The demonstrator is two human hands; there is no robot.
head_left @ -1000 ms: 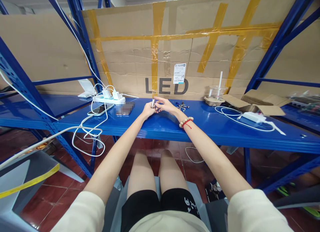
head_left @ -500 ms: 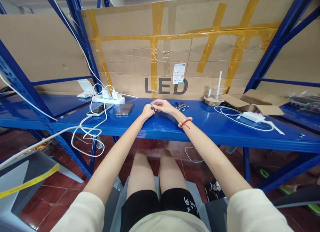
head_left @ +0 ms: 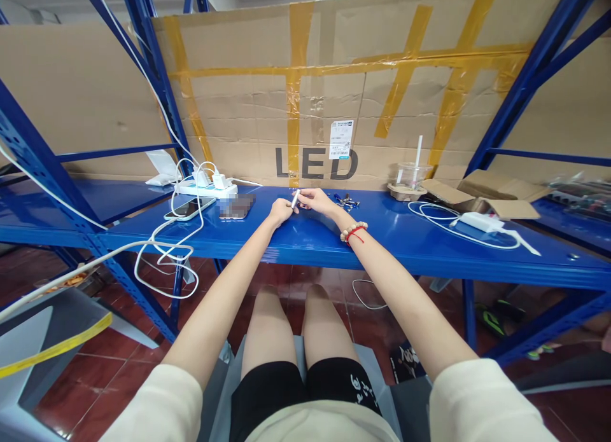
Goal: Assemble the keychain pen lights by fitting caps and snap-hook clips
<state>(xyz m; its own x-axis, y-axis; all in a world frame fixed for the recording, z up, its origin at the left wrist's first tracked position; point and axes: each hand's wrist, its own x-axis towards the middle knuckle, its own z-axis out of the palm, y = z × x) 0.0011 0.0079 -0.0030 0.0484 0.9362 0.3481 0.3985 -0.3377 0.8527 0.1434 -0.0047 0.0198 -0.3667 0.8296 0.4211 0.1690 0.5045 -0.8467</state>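
Between my hands, just above the blue shelf (head_left: 305, 241), is a small pale stick-shaped piece (head_left: 296, 199), tilted upward; its kind is too small to make out. My left hand (head_left: 281, 211) is closed around its lower end. From the other side, my right hand (head_left: 315, 201) pinches at it with thumb and fingers, a beaded bracelet and red cord on the wrist. Several small metal and dark blue parts (head_left: 347, 203) lie in a loose pile on the shelf, just right of my right hand.
Left on the shelf are a white power strip (head_left: 208, 189) with tangled cables and two phones, one blurred (head_left: 237, 207). To the right stand a clear cup with a straw (head_left: 413, 173), a white adapter (head_left: 482, 222) and an opened cardboard box (head_left: 501, 191). Taped cardboard (head_left: 238, 124) walls the back.
The pale piece has turned more upright and shows more plainly between my hands. My fingers have shifted slightly apart around it. The pile of parts stays where it was.
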